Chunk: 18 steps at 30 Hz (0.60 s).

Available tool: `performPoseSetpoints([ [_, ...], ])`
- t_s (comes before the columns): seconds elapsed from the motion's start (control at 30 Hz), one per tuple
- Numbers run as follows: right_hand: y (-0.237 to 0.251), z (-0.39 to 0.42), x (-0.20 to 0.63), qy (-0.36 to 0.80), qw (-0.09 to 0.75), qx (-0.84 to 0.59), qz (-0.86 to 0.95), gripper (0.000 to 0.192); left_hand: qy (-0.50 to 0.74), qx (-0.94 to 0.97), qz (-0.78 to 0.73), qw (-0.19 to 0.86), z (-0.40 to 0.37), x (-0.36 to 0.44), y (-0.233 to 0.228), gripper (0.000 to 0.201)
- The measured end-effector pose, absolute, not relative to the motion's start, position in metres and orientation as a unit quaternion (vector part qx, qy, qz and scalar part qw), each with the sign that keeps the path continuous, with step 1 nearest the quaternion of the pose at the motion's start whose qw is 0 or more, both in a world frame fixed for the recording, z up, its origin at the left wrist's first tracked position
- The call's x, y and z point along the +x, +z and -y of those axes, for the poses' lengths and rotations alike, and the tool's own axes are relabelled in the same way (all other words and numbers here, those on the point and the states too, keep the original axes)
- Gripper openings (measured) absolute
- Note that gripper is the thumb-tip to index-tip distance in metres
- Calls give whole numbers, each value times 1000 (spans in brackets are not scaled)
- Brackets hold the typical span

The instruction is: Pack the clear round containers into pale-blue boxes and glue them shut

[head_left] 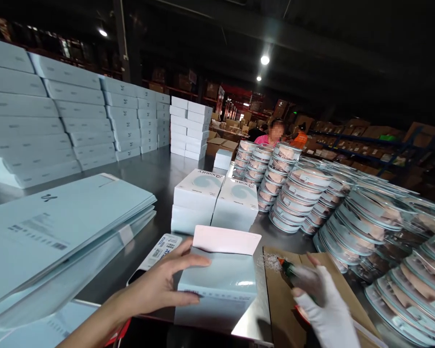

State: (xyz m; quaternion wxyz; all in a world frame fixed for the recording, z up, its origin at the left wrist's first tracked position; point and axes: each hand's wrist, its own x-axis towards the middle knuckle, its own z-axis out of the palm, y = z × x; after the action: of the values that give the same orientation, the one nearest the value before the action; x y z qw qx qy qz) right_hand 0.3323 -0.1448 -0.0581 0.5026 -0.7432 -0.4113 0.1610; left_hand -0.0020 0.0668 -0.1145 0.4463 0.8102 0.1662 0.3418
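1 box point(217, 285) under left grip point(163, 282)

pale blue box point(217, 285), white glove point(328, 309)

**Little Print Legible on the Boxes**

The two white square boxes point(214, 193) stacked mid-tabletop carry a short brand word along their far edge, printed upside down from this view; its letters are too small to make out with certainty. The flat blue cartons point(58, 227) at left bear a small dark logo mark, a barcode and lines of fine print, all unreadable. A white label sheet point(158, 251) near the left hand point(163, 285) shows a QR-style code and blue characters, also illegible.
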Motion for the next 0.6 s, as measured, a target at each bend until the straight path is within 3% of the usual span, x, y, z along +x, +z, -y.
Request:
performPoseSetpoints([
  [0.03,-55,128,316,189,516,-675,493,108,342,809,-166,448,-67,-2,-116,54],
  [0.1,-53,101,288,294,490,-606,553,119,342,809,-168,447,-65,0,-120,52],
  [0.2,-63,87,271,354,492,-551,573,101,421,762,-148,470,-60,8,-129,51],
  [0.3,-73,93,273,341,475,-544,602,82,525,706,-73,469,-56,16,-135,63],
  [0.37,-72,96,273,299,434,-549,648,77,514,748,-47,417,-55,16,-132,67],
  [0.53,-58,91,261,103,370,-505,774,55,390,852,-63,343,-57,5,-106,23],
  [0.6,-59,92,260,78,363,-521,768,49,375,848,-67,369,-57,3,-97,19],
])
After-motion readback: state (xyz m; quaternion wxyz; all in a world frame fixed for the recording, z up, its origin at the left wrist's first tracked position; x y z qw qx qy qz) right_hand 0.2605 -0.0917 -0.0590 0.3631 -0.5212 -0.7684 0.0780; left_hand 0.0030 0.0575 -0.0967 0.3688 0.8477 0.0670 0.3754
